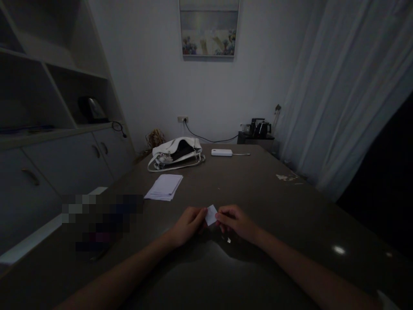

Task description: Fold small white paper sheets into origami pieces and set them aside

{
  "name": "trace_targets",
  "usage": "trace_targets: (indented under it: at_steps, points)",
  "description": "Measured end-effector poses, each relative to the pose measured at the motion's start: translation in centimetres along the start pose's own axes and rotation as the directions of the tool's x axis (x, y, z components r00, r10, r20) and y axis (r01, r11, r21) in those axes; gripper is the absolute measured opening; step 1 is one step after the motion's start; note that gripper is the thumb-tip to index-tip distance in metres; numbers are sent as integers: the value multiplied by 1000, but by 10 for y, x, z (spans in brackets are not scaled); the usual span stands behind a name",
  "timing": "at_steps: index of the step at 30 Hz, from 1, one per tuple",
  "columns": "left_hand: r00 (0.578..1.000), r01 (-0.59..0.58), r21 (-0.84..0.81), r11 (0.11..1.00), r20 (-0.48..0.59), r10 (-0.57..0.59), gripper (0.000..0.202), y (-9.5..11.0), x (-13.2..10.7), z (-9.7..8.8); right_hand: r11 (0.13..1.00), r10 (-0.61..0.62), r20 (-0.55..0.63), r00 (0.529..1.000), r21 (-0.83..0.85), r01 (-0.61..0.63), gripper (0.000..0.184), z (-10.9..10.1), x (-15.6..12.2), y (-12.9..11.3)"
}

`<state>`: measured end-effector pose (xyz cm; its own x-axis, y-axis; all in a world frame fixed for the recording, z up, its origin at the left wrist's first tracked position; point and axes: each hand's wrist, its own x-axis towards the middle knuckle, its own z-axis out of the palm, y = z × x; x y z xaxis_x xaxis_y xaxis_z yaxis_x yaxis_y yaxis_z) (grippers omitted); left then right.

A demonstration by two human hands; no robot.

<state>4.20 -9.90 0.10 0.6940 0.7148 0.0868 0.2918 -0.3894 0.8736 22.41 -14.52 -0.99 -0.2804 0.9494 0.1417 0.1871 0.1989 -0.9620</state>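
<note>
Paper slip: small, white, blank, tilted above the near desk.
Hands: left hand and right hand both pinching its edges.
Writing: none readable.

Paper scrap partly hidden behind fingers of left hand and right hand; folded or flat, cannot tell. Small glinting bit under right hand too small to identify. Pixelated patch on worktop hides whatever lies there. Both forearms cut off by bottom edge. Dark object on shelf too dim to identify. Picture cut off by top edge.
</note>
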Motion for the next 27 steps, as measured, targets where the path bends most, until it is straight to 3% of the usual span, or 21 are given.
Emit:
trace_targets:
  at_steps: [4,10,16,18,21,24,27]
  points:
    - [999,-31,41,999,32,30,54,2,-2,1,1000,22,55,998,19,-23,35,-1,2,1]
    - [993,-57,96,994,113,46,54,4,4,4,997,-36,-8,999,73,37,24,-4,9,5]
    - [985,14,-42,999,172,-7,51,0,39,-1,978,56,-225,973,206,-9,16,-13,25,13]
    - [990,14,-78,997,139,-3,49,-2,54,-1,980,102,-350,931,197,-34,14,-20,35,16]
    - [997,-49,-74,996,52,53,48,-6,76,0,985,102,-429,897,167,-32,13,-31,52,21]
    - [994,-101,-5,995,-42,100,44,-14,92,0,995,61,-437,897,96,-21,16,-39,67,27]
    - [989,-134,41,990,-61,136,40,-20,99,-5,1000,-15,-397,918,10,20,18,-44,76,32]
